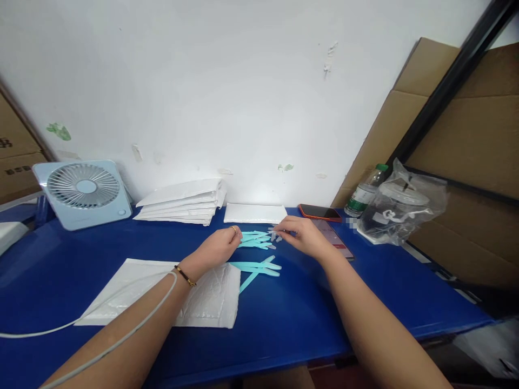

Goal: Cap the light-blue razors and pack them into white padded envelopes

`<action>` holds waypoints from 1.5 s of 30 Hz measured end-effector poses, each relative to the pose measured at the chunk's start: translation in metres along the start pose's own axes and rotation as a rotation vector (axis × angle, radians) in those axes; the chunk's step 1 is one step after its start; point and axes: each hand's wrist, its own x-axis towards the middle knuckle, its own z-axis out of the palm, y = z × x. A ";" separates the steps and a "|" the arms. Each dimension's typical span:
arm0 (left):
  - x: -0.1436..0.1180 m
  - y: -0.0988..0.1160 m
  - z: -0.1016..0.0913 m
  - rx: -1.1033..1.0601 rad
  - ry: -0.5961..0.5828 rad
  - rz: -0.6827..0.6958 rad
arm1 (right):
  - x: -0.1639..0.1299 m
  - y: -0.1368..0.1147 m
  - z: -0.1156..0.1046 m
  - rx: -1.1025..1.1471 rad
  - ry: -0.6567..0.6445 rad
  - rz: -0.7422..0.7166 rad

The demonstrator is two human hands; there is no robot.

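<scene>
Several flat turquoise strips (254, 239) with whitish, translucent ends lie on the blue table between my two hands. My left hand (221, 247) is closed at their left ends, its fingertips pinched on a turquoise strip; the exact grip is partly hidden. At the right ends, my right hand (305, 235) pinches a small translucent tip (274, 233) between thumb and fingers. Nearer to me, more turquoise strips (259, 267) lie fanned out, partly over a white padded envelope (211, 302) that rests under my left forearm.
A stack of white padded envelopes (182, 202) and a single white packet (255, 213) lie by the wall. A light blue fan (86, 189) stands left. On the right are two phones (320, 212), a bottle (362, 195) and a bagged cup (399, 208). A white cable (133, 328) crosses my left forearm.
</scene>
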 end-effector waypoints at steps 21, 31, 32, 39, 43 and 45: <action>-0.003 0.007 -0.002 -0.068 -0.136 0.033 | 0.004 -0.021 0.009 0.037 -0.167 -0.025; 0.003 -0.005 0.005 0.362 0.015 0.167 | -0.003 0.018 0.013 -0.159 -0.176 0.246; 0.004 -0.007 0.006 0.399 0.012 0.175 | -0.004 0.021 0.015 -0.166 -0.192 0.246; 0.004 -0.002 0.004 0.515 -0.007 0.193 | -0.005 0.031 0.021 -0.176 -0.254 0.254; 0.003 0.000 0.002 0.416 0.009 0.163 | -0.005 0.033 0.022 -0.182 -0.237 0.244; 0.002 0.000 0.001 0.352 0.018 0.134 | -0.005 0.034 0.022 -0.122 -0.239 0.279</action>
